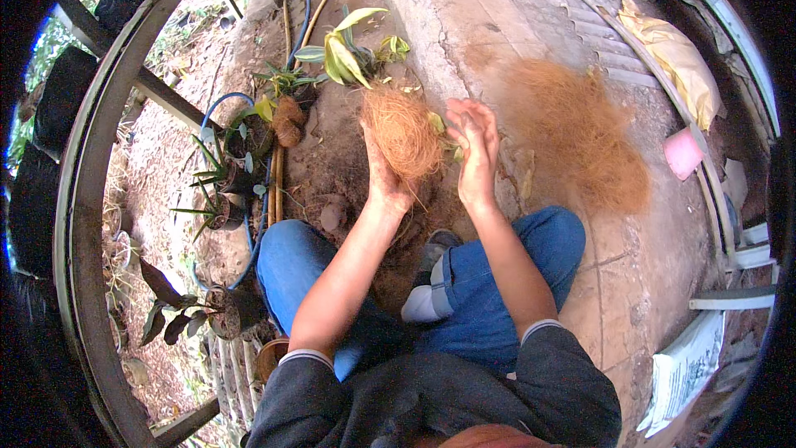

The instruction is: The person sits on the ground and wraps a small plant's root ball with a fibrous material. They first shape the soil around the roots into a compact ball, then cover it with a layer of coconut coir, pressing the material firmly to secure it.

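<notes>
A rounded ball of brown coconut fibre [403, 132] rests in my left hand [384, 171], whose palm and fingers cup it from the left and below. My right hand [476, 149] is raised just right of the ball, palm turned towards it, fingers apart and holding nothing. Small yellow-green leaves [436, 122] poke out at the ball's right side. Beyond the ball, a plant with broad yellow and striped green leaves [341, 53] stands on the soil. A wide loose heap of coconut fibre [578, 130] lies on the paving to the right.
Potted plants [227, 211] and hoses [278, 183] line the left, beside a metal railing [84, 199]. A smaller fibre-wrapped bundle [288, 121] lies near them. At the right are a pink container [684, 152], a yellowish sack [675, 56] and a white printed bag [684, 370].
</notes>
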Motion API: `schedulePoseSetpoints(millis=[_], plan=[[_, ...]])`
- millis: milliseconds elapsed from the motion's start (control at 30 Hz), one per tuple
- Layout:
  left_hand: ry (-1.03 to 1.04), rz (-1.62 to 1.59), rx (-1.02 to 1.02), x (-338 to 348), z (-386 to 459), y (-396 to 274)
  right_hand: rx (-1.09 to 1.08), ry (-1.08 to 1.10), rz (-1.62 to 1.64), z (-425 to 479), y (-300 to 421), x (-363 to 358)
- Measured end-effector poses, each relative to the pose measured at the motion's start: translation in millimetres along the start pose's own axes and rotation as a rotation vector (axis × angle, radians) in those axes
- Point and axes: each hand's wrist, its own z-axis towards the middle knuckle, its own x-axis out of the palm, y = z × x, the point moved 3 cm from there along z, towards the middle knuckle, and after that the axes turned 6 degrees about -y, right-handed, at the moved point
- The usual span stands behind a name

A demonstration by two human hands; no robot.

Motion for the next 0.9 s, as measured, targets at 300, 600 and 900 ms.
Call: schedulePoseSetpoints(millis=[300,600,900], plan=[[0.060,0.081,0.055,8.7,-14.3,0.1,-0.295,0.091,-0.185,-23.9,-32.3,26.7],[-0.085,0.633,0.372,28.9,-25.3,4.5,0.021,0.145,0.326,-24.4,-25.2,19.5],[-0.069,0.323,0.215,4.0,-15.5,13.5,-0.221,0.067,-0.092,-25.6,-6.0,24.1]])
